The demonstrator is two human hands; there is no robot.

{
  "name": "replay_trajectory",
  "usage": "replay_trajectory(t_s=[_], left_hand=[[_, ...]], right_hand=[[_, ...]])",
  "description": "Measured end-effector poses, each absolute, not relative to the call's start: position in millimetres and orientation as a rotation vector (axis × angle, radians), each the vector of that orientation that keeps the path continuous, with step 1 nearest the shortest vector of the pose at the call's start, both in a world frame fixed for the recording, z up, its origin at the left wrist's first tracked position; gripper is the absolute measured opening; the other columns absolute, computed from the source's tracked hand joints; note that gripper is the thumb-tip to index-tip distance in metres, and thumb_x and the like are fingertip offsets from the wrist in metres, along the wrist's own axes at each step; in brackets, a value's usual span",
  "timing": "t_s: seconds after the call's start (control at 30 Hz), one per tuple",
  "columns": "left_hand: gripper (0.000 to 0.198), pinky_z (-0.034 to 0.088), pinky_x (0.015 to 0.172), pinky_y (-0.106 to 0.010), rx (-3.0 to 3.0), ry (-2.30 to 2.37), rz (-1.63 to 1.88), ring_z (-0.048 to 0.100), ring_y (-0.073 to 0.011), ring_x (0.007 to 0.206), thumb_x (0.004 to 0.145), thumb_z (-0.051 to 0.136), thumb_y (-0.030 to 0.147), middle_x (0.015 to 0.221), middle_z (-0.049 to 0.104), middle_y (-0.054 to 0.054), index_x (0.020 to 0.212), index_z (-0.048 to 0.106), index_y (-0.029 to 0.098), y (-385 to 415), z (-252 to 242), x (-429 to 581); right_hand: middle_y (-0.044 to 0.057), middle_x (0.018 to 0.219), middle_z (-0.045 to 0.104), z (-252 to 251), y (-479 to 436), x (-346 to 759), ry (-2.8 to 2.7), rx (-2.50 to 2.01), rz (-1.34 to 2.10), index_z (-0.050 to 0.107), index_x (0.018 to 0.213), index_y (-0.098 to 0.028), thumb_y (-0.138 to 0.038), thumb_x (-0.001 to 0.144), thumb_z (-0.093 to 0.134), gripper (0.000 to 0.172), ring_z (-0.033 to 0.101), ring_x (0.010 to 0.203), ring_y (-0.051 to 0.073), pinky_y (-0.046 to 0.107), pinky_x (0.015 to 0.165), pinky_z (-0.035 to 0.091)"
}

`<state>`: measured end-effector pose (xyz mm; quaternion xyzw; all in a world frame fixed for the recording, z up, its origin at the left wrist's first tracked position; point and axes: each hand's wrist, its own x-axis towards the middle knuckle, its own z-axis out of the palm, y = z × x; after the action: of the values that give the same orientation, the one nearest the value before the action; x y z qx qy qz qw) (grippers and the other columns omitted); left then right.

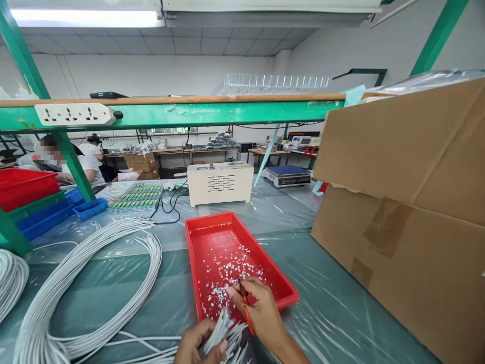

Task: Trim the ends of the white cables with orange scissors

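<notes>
My left hand [199,343] is closed around a bundle of white cables [222,328], whose cut ends point up and forward. In my right hand [261,308] is a pair of cutters with orange-red handles [248,316]; their dark jaws sit just above the cable ends. Both hands are over the near end of a red tray [215,237]. Small white and silvery scraps [235,268] lie scattered in it. To the left, a large coil of white cables [91,242] rests on the table, with strands running toward my left hand.
A beige metal box [220,184] stands behind the tray, with a scale [287,176] to its right. A big cardboard box [401,212] borders the right side. Blue bins [91,208] and another cable coil [11,283] are at left. A green shelf beam [204,115] crosses ahead; people sit beyond.
</notes>
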<state>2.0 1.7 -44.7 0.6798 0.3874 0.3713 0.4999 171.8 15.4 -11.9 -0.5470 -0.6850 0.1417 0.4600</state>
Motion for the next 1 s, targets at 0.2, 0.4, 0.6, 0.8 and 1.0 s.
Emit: replay_trajectory(t_s=[0.2, 0.4, 0.6, 0.8, 1.0], left_hand=[[0.035, 0.039, 0.047, -0.019, 1.135, 0.872, 0.850, 0.052, -0.0097, 0.047, 0.064, 0.068, 0.043, 0.062, 0.058, -0.001, 0.077, 0.060, 0.012, 19, -5, -3], [0.025, 0.043, 0.064, -0.023, 1.156, 0.847, 0.911, 0.056, -0.0137, 0.065, 0.062, 0.072, 0.032, 0.068, 0.065, -0.004, 0.074, 0.065, 0.010, 36, 9, -5], [0.018, 0.042, 0.059, -0.022, 1.402, 0.973, 0.888, 0.059, -0.0156, 0.063, 0.062, 0.072, 0.023, 0.067, 0.068, -0.005, 0.071, 0.063, 0.010, 34, -2, 2], [0.019, 0.043, 0.062, -0.023, 1.426, 0.947, 0.808, 0.061, -0.0175, 0.067, 0.062, 0.071, 0.021, 0.071, 0.069, -0.006, 0.075, 0.064, 0.010, 36, 2, 1], [0.027, 0.044, 0.068, -0.025, 1.269, 0.838, 0.734, 0.060, -0.0177, 0.074, 0.060, 0.072, 0.019, 0.078, 0.066, -0.005, 0.084, 0.061, 0.011, 44, -1, -8]], right_hand=[[-0.004, 0.051, 0.049, -7, 10, 170, -1.887, -1.237, 0.521, 0.055, 0.054, -0.017, -0.034, 0.078, 0.054, 0.030, 0.042, 0.051, 0.010, 0.022, 0.051, 0.031], [-0.002, 0.051, 0.052, -11, 7, 162, -1.801, -1.211, 0.757, 0.060, 0.057, -0.017, -0.032, 0.076, 0.055, 0.025, 0.044, 0.052, 0.011, 0.022, 0.051, 0.033], [0.000, 0.060, 0.058, -18, 12, 154, -1.368, -1.150, 1.032, 0.063, 0.074, -0.014, -0.038, 0.074, 0.058, 0.024, 0.050, 0.054, 0.012, 0.021, 0.050, 0.039], [-0.001, 0.052, 0.053, -24, 16, 153, -1.289, -1.170, 1.101, 0.059, 0.069, -0.014, -0.045, 0.074, 0.056, 0.032, 0.045, 0.044, 0.009, 0.020, 0.042, 0.036], [0.001, 0.056, 0.057, -22, 17, 151, -1.374, -1.206, 1.054, 0.063, 0.070, -0.015, -0.039, 0.073, 0.058, 0.024, 0.050, 0.052, 0.013, 0.023, 0.050, 0.039]])
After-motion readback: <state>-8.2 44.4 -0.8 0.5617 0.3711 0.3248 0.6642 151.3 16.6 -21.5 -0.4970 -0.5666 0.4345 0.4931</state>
